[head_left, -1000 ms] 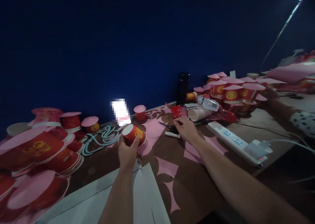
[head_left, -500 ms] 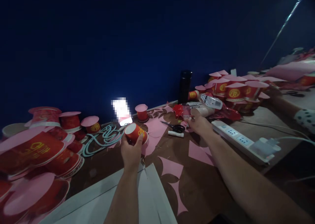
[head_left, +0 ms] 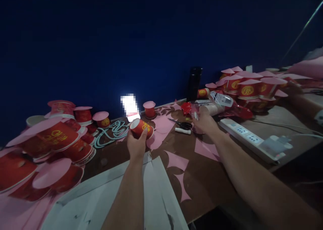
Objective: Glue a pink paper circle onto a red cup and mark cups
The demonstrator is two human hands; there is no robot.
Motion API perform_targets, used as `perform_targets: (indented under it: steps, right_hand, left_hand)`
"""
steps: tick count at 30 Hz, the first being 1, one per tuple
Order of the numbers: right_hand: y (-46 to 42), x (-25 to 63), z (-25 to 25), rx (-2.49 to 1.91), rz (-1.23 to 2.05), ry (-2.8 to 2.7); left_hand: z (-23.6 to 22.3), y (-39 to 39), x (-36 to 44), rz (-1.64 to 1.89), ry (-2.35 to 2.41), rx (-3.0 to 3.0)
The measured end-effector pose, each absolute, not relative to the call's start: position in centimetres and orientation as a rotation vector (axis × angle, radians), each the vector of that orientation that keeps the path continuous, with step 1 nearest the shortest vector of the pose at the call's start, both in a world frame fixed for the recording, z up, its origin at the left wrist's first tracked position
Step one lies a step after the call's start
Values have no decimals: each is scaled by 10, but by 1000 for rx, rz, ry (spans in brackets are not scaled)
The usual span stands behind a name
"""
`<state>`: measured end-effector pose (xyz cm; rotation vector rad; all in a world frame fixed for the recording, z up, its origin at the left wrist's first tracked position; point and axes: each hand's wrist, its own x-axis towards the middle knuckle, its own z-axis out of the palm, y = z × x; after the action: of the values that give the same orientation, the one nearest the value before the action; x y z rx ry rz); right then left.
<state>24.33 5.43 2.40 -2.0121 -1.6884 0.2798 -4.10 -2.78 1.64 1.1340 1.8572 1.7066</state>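
Observation:
In my left hand (head_left: 136, 144) is a red paper cup (head_left: 141, 129) with yellow print, tilted so its open white mouth faces up and left. My fingers and thumb wrap round its side. My right hand (head_left: 204, 121) is beside a plastic-wrapped stack of paper cups (head_left: 213, 109), its fingers closed. A small whitish bit shows at its fingertips, too blurred to name. Just left of that hand lie black-handled scissors (head_left: 185, 125) and a white tube (head_left: 183, 131). Pink paper offcuts (head_left: 176, 161) lie on the brown table between my arms.
Red cups with pink paper discs (head_left: 248, 88) are piled at the right, others (head_left: 60, 135) at the left. A lit phone (head_left: 130, 107), a pale-blue cord (head_left: 112, 134), a black bottle (head_left: 194, 83), a power strip (head_left: 248, 139) and a white board (head_left: 113, 196) surround my hands. Another person's arm (head_left: 305, 98) is at far right.
The view has shifted, so most things sit farther right and higher. My left hand still holds the red cup; my right hand stays by the wrapped cups.

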Motion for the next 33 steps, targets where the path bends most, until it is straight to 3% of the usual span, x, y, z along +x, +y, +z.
perform_targets:
  steps: [14, 23, 29, 33]
  right_hand:
    - [48, 227, 23, -1672, 305, -1712]
    - [40, 224, 27, -1803, 213, -1810]
    - [25, 214, 40, -1559, 194, -2201]
    - [17, 206, 39, -1665, 155, -2389]
  left_hand:
    - [16, -27, -38, 1676, 1867, 1171]
    - [18, -28, -38, 1690, 1920, 1154]
    - [25, -29, -52, 1951, 2045, 984]
    - [26, -30, -66, 2170, 2116, 862]
